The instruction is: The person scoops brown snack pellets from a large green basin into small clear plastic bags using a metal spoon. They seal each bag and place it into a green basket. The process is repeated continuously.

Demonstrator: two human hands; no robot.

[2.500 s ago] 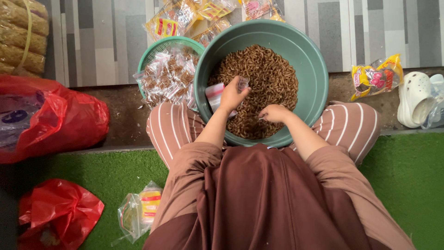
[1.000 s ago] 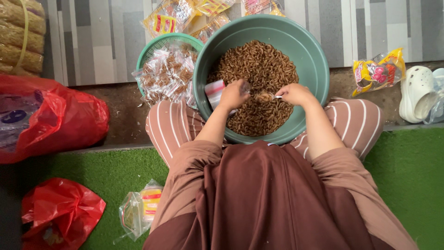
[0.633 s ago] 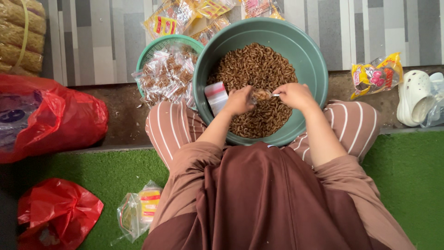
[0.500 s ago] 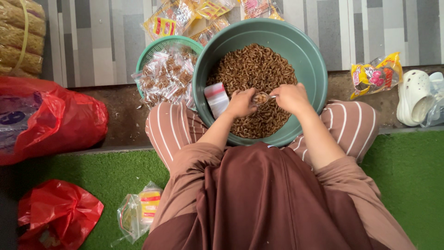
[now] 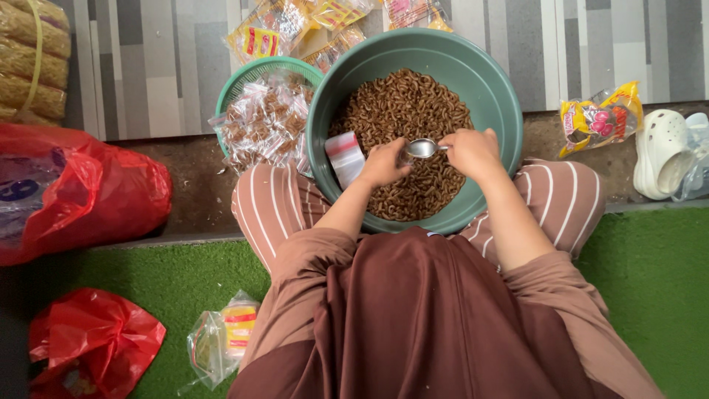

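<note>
Here, both hands meet over a large green basin (image 5: 496,89) that rests between the person's striped knees; the basin is heaped with small brown curled snacks (image 5: 402,111). The right hand (image 5: 473,151) is closed around the handle of a metal spoon (image 5: 422,148); the spoon's bowl points toward the left hand (image 5: 384,162) and lies just beside its fingers, above the brown heap. The left hand is curled shut around the mouth of a small clear plastic bag (image 5: 346,159); the bag hangs to the left of that hand, against the basin's inner wall, and shows a pale red strip across it.

Just left of the basin, touching its rim, stands a smaller green basket (image 5: 247,74) piled with filled clear packets (image 5: 266,122); more packets with yellow and red labels (image 5: 266,33) lie beyond it on the grey striped floor. A yellow and red snack bag (image 5: 598,118) lies to the right of the basin, near a white clog (image 5: 661,151). On the left sit a big red plastic bag (image 5: 96,199) and, nearer on the green turf, a smaller red bag (image 5: 92,343); a clear bundle of label cards (image 5: 221,340) lies beside the left knee.
</note>
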